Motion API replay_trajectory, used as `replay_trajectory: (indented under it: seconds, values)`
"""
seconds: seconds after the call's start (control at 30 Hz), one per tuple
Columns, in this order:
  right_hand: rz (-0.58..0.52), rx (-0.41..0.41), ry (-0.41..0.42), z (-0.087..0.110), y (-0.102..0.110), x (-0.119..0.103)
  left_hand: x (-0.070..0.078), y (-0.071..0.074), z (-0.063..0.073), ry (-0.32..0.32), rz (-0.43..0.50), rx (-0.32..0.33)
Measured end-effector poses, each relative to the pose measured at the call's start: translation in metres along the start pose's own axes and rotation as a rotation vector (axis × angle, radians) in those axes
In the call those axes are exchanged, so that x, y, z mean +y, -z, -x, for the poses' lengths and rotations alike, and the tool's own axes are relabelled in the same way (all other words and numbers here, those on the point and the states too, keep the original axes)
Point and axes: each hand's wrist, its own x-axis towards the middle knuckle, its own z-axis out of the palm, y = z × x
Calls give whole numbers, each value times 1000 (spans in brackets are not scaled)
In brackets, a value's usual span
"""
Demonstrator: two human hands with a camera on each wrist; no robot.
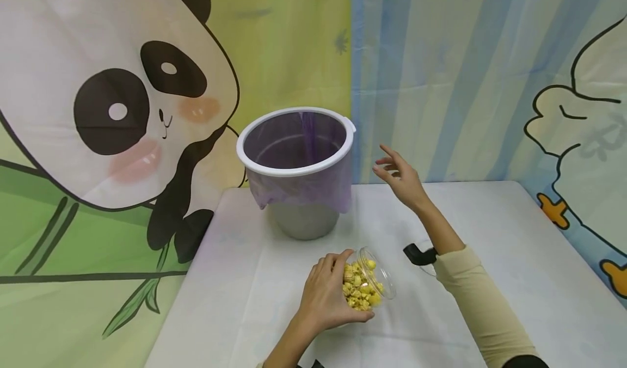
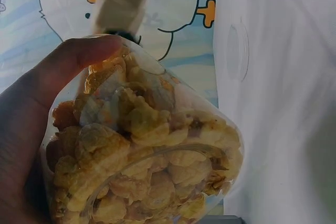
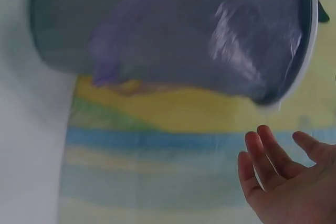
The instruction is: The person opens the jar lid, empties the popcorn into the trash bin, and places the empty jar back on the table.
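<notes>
My left hand [image 1: 327, 296] grips a clear jar [image 1: 387, 284] around its side, thumb below and fingers above. Yellow popcorn [image 1: 358, 290] fills much of the jar, which is tilted with its mouth facing right. In the left wrist view the jar's rounded base and the popcorn [image 2: 152, 182] are close up. Above the table, to the right of the trash bin [image 1: 308, 221], my right hand [image 1: 404, 183] is raised with fingers loosely spread and nothing in them. The bin has a white rim ring [image 1: 294, 171] over a purple bag liner [image 1: 313, 187].
A clear round lid [image 2: 239, 51] lies on the white table [image 1: 274, 313], partly hidden under my right wrist in the head view. Behind the table hang printed cloths with a panda [image 1: 117, 183] on the left and a white cartoon bird [image 1: 592, 155] on the right.
</notes>
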Motion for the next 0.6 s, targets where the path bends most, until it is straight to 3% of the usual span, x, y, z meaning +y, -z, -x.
replay_trajectory:
  seconds: [0.1, 0.27, 0.43, 0.6]
  values:
    - [-18, -48, 9, -26, -13, -24, 0, 1, 1, 1, -5, 10]
    - [-86, -89, -13, -57, -34, -33, -1, 4, 2, 12, -7, 19]
    - [-130, -99, -59, -67, -44, -37, -2, 7, 3, 25, -11, 23]
    - [-161, -112, -68, -63, -43, -55, -5, 9, 2, 28, -20, 37]
